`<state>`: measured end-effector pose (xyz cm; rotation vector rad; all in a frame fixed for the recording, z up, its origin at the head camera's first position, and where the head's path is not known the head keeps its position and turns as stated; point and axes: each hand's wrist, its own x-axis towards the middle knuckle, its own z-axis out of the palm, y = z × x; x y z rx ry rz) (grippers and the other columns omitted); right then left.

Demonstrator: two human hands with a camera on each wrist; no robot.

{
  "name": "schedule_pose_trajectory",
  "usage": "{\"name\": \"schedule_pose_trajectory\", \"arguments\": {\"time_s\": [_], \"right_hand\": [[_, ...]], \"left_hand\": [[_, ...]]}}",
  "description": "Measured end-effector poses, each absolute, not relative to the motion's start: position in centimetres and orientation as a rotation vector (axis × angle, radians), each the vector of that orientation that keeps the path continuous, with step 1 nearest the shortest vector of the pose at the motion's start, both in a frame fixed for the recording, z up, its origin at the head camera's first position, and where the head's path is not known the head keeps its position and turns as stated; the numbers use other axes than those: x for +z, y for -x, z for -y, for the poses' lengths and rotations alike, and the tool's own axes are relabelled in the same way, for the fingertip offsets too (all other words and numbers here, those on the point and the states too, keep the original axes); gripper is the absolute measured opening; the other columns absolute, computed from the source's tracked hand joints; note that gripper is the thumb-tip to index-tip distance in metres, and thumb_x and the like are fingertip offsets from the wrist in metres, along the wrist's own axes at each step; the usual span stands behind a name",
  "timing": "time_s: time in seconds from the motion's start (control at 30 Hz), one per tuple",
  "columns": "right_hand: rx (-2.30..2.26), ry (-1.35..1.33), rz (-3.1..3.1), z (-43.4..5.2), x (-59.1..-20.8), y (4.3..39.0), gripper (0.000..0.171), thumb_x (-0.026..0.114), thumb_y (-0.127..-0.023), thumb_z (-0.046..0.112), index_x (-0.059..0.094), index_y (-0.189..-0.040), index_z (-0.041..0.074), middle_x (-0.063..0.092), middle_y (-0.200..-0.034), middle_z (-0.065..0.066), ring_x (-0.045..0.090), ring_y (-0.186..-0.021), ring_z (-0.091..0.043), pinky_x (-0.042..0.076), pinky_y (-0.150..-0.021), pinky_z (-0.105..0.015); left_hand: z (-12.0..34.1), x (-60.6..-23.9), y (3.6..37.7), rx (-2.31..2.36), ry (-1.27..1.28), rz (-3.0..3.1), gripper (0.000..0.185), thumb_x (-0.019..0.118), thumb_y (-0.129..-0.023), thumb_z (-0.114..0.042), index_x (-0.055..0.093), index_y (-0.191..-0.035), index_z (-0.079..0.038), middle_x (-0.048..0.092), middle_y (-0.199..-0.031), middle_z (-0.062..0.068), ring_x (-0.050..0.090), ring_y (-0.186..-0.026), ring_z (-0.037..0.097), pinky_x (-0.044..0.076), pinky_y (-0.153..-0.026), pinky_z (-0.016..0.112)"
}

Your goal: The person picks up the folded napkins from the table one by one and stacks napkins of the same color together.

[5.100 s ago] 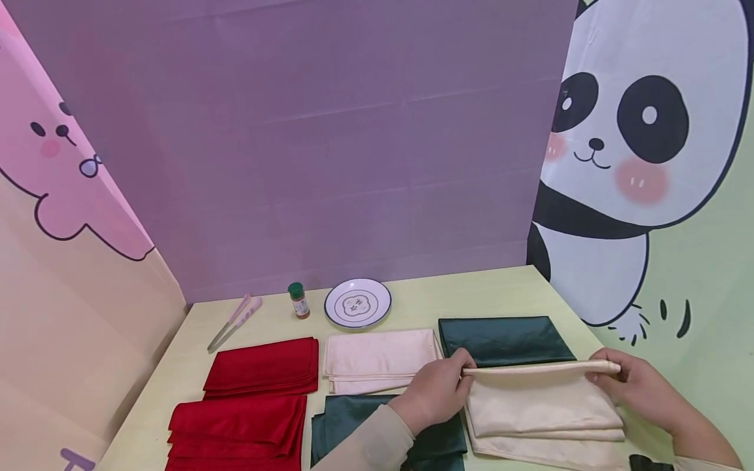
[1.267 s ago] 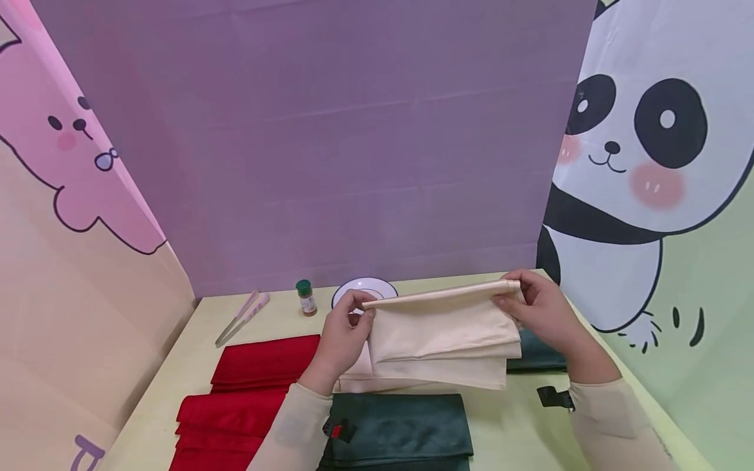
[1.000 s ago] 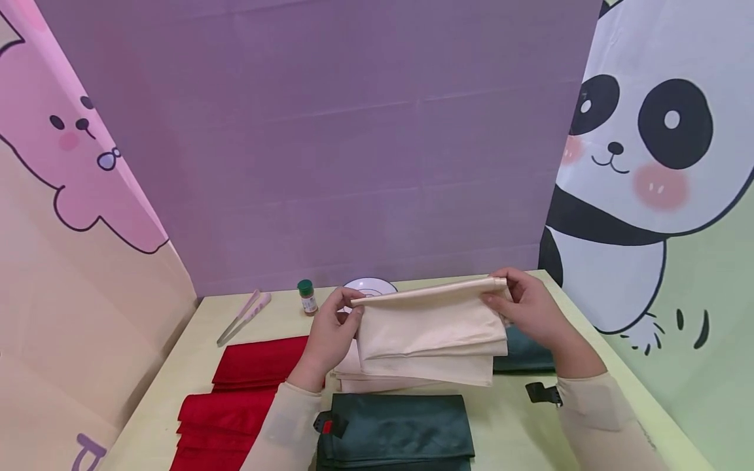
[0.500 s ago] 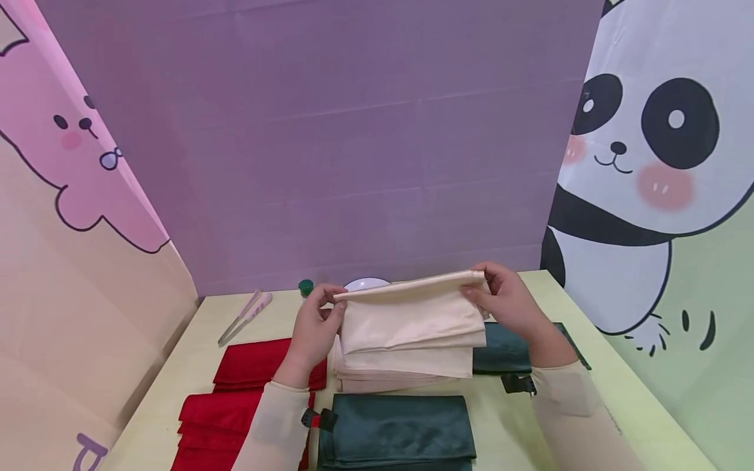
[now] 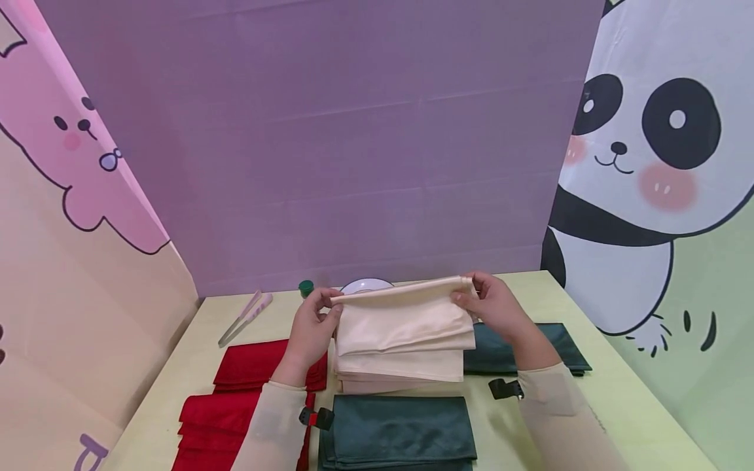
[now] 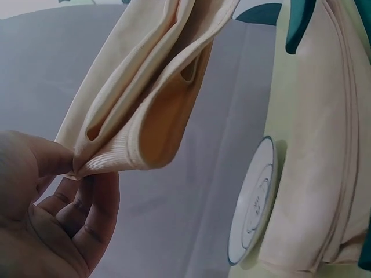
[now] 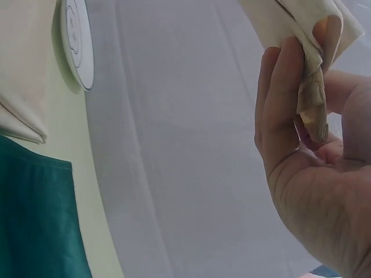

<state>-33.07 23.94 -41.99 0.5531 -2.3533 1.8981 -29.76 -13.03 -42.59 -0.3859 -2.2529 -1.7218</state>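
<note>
A folded cream cloth (image 5: 406,327) hangs in the air between my two hands, above another stack of folded cream cloth (image 5: 377,383) lying on the table. My left hand (image 5: 321,314) pinches the cloth's upper left corner (image 6: 110,156). My right hand (image 5: 480,304) pinches its upper right corner (image 7: 313,104). The cloth's lower edges droop down over the stack.
Red cloths (image 5: 247,392) lie at the left, dark green cloths at the front (image 5: 400,432) and right (image 5: 530,347). A white plate (image 5: 365,285), a green-capped bottle (image 5: 305,288) and tongs (image 5: 244,317) sit at the back of the yellow table (image 5: 618,405). Purple and cartoon backdrops surround it.
Both hands have carried the cream cloth from the table's right front up and leftward, over the cream stack. In the last second it drifted slightly further left and down.
</note>
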Motion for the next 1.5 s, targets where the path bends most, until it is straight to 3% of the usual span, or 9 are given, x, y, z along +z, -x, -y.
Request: {"name": "schedule_pose_trajectory", "arguments": {"time_s": [0.3,0.57,0.93,1.17,1.5], "right_hand": [[1.908,-0.468,2.416,-23.1,-43.8,34.0,0.034,0.073,-0.101,0.018,0.059,-0.122,-0.005,0.066,-0.106,-0.013,0.069,-0.083,-0.018,0.060,-0.067,-0.033],[1.904,-0.392,2.474,-22.4,-45.5,34.6,0.037,0.072,-0.101,0.016,0.059,-0.128,-0.006,0.066,-0.110,-0.017,0.069,-0.084,-0.020,0.061,-0.069,-0.034],[1.828,-0.352,2.552,-22.1,-47.2,35.0,0.028,0.072,-0.101,0.016,0.061,-0.118,-0.004,0.065,-0.099,-0.014,0.063,-0.075,-0.022,0.056,-0.064,-0.040],[1.776,-0.336,2.590,-21.9,-47.9,35.1,0.026,0.072,-0.101,0.015,0.061,-0.117,-0.003,0.065,-0.101,-0.015,0.065,-0.080,-0.023,0.058,-0.066,-0.039],[1.633,-0.346,2.666,-21.5,-48.8,35.2,0.021,0.073,-0.098,0.007,0.063,-0.115,0.000,0.066,-0.102,-0.016,0.062,-0.084,-0.024,0.056,-0.068,-0.037]], "left_hand": [[13.5,-45.3,31.4,-1.710,0.307,2.296,0.023,0.065,-0.103,-0.006,0.064,-0.126,-0.010,0.063,-0.107,0.014,0.064,-0.064,0.018,0.059,-0.062,0.032],[13.7,-47.2,32.2,-1.688,0.222,2.371,0.021,0.065,-0.104,-0.009,0.065,-0.124,-0.013,0.063,-0.109,0.012,0.067,-0.074,0.020,0.061,-0.067,0.032],[14.0,-48.5,32.7,-1.647,0.170,2.496,0.017,0.064,-0.105,-0.011,0.064,-0.121,-0.014,0.065,-0.115,0.013,0.063,-0.079,0.022,0.061,-0.067,0.034],[14.2,-49.0,32.9,-1.593,0.164,2.543,0.016,0.066,-0.103,-0.010,0.066,-0.119,-0.011,0.066,-0.108,0.012,0.061,-0.073,0.021,0.058,-0.063,0.034],[14.4,-49.4,32.9,-1.426,0.118,2.660,0.018,0.070,-0.100,-0.011,0.068,-0.118,-0.011,0.065,-0.108,0.009,0.060,-0.084,0.022,0.056,-0.069,0.032]]}}
